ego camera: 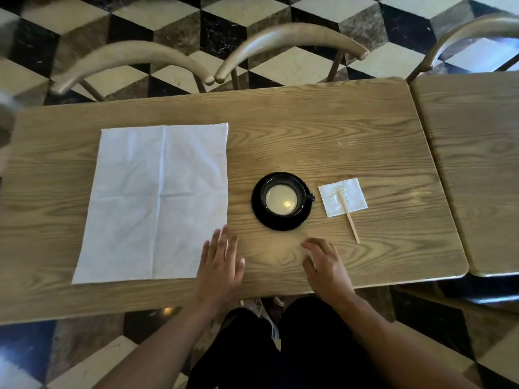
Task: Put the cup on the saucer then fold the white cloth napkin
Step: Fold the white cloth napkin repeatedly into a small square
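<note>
Cup (pixel 281 198) sits on saucer (pixel 261 217) (napkin (pixel 157 200) flat); left hand (pixel 222 265) and right hand (pixel 325 265) grip nothing.

cup (pixel 281 198) on saucer (pixel 258 211) | napkin (pixel 157 200) flat, unfolded | left hand (pixel 222 265) at napkin corner | right hand (pixel 325 266) empty

A black cup (pixel 281 198) of milky drink sits on its black saucer (pixel 259 211) mid-worktop, and the white napkin (pixel 157 200) lies unfolded toward the left edge.
</note>
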Demonstrator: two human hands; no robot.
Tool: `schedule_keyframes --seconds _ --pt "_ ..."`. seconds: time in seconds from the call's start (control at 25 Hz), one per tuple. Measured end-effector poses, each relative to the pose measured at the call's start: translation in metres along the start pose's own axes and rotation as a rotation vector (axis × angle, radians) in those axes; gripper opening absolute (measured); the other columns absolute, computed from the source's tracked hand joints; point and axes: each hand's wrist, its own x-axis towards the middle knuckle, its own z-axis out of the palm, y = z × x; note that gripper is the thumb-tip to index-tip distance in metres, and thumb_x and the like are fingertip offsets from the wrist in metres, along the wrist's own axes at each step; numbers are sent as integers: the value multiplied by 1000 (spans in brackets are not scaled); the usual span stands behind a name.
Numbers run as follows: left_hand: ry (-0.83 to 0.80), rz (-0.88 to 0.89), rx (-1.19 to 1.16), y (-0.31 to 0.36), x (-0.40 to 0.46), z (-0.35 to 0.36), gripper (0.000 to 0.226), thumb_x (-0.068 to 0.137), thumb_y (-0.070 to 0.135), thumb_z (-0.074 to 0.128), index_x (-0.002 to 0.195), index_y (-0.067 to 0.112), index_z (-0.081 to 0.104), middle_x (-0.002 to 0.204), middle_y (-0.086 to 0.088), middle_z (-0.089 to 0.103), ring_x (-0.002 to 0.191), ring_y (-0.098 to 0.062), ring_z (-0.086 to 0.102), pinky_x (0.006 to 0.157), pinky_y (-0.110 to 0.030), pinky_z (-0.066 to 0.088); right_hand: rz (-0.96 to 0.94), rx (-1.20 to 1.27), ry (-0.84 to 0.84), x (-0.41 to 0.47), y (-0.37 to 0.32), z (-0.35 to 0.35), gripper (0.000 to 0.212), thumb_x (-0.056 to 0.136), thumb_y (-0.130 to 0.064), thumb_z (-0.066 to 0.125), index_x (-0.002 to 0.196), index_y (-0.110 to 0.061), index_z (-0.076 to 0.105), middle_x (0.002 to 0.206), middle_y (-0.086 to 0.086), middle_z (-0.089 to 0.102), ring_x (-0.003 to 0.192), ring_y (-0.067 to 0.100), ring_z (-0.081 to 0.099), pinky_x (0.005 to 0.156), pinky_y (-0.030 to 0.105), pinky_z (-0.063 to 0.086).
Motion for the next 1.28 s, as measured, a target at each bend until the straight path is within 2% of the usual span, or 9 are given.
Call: schedule_keyframes --seconds 0.2,0.32,0.52,0.64,0.72,0.84,1.0,1.2,1.28 --pt "-39 -64 -21 -1 -70 0 56 103 35 40 151 9 48 166 -15 36 154 -33 33 124 -50 32 -62 -249 -254 -42 -26 23 29 92 -19 53 119 -16 64 124 4 55 115 25 51 98 37 48" --pt "-69 -117 -39 0 -106 0 44 102 34 46 140 14 57 147 -5 55 136 -24 53 114 -40 43 -34 -373 -398 -62 -42 35 28 97 -24 48 121 -18 60 125 3 54 117 24 52 96 37 48" --pt "-279 -232 -49 -13 -140 3 37 103 37 38 128 18 57 135 -3 56 121 -23 56 98 -38 49 -37 -477 -602 -79 -56 53 35 100 -29 43 127 -14 59 132 9 58 122 29 54 99 35 45" --pt "-354 -321 -62 -25 -157 8 39 103 37 39 129 14 56 136 -10 56 123 -29 55 99 -41 47 -58 -476 -727 -79 -67 61 38 97 -22 45 128 -5 59 132 16 59 121 30 57 96 33 45" --pt "-346 -392 -118 -31 -168 11 42 103 39 38 131 12 56 136 -12 57 123 -30 56 101 -40 47 -99 -464 -794 -74 -77 65 33 96 -21 46 118 -5 64 127 16 60 118 31 59 88 30 43" --pt "-349 -484 -210 -38 -174 9 42 104 38 40 132 12 57 137 -11 59 123 -29 59 100 -38 48 -148 -459 -864 -61 -91 70 28 97 -21 48 112 -7 67 114 13 62 113 29 62 78 25 36" --pt "-286 -534 -281 -43 -179 -7 29 101 33 44 112 16 65 118 -6 69 103 -22 67 90 -38 56 -182 -461 -902 -38 -114 72 31 95 -23 48 114 -12 71 123 9 70 117 27 63 94 32 48" --pt "-243 -642 -304 -52 -172 -28 30 104 41 41 89 21 59 93 2 66 84 -15 63 79 -35 54 -260 -445 -883 -10 -134 67 29 96 -26 49 108 -15 73 119 8 73 111 25 65 88 31 49" --pt "-248 -668 -268 -55 -164 -36 29 104 40 42 85 20 51 96 -3 66 86 -19 61 76 -34 48 -262 -433 -885 2 -136 63 26 95 -24 50 103 -15 73 114 8 74 106 23 66 87 31 49"
